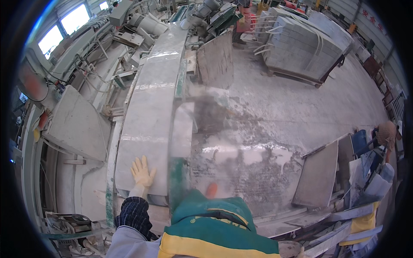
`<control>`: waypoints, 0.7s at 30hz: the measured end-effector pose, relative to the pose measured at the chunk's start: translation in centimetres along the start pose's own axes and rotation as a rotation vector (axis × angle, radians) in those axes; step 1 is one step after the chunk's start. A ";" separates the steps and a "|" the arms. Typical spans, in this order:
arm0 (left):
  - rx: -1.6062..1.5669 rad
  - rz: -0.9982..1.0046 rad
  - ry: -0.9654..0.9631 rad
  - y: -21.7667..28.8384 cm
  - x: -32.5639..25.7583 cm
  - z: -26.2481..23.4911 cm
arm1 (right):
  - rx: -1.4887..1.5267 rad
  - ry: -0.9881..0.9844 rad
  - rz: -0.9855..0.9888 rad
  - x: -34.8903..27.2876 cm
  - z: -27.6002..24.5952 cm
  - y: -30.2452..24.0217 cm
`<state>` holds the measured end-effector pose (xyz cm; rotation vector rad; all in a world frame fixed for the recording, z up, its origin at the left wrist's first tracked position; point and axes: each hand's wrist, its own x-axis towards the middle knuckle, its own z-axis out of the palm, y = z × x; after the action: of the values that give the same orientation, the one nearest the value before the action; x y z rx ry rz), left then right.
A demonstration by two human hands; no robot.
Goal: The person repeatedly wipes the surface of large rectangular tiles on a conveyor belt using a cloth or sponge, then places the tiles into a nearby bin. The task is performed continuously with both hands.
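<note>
Stone slab (148, 112), pale grey and shiny in bands, lies flat along a narrow machine bed (110, 180) that runs away from me; I cannot tell whether it is one piece or several end to end. My left hand (143, 175), in a cream glove, rests palm down on it by the near edge, fingers spread apart and gripping nothing. My right hand is out of sight, so I cannot tell how its fingers stand. My green apron (206, 228) almost meets the bed's near right corner, and a rounded orange tip (211, 190) shows just beyond the apron.

Along the bed's right edge sits a narrow pale strip (182, 133). Past its left edge, a large slanted slab (79, 124) leans. Motors (150, 25) crowd the bed's far end, and a rough upright panel (216, 60) stands close against its right side, between the bed and the open floor (292, 107). Beyond the panel is a person in red (241, 19).

Farther right, a pallet (297, 77) carries a strapped block of stacked slabs (301, 47). At my right, grey boards (318, 174) lean beside a blue bin-like thing (359, 142); its contents are too unclear to name. A yellow cloth (363, 225) hangs nearer.
</note>
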<state>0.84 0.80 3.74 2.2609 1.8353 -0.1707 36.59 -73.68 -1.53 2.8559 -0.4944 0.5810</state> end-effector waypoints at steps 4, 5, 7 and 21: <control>-0.013 -0.010 0.015 0.3 0.1 -0.1 | 0.018 -0.013 0.022 0.0 -0.2 -0.5; -0.021 -0.018 0.017 0.4 0.1 0.0 | 0.024 -0.022 0.029 0.0 -0.3 -0.6; -0.028 -0.033 0.020 0.7 0.2 0.0 | 0.045 -0.035 0.044 0.1 -0.5 -1.0; -0.027 -0.064 -0.029 1.6 0.9 -0.1 | 0.921 -0.202 0.664 2.7 -8.5 -11.5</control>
<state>2.61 1.41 3.79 2.1717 1.8848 -0.1866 40.10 -61.68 5.97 3.5854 -1.6109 0.7668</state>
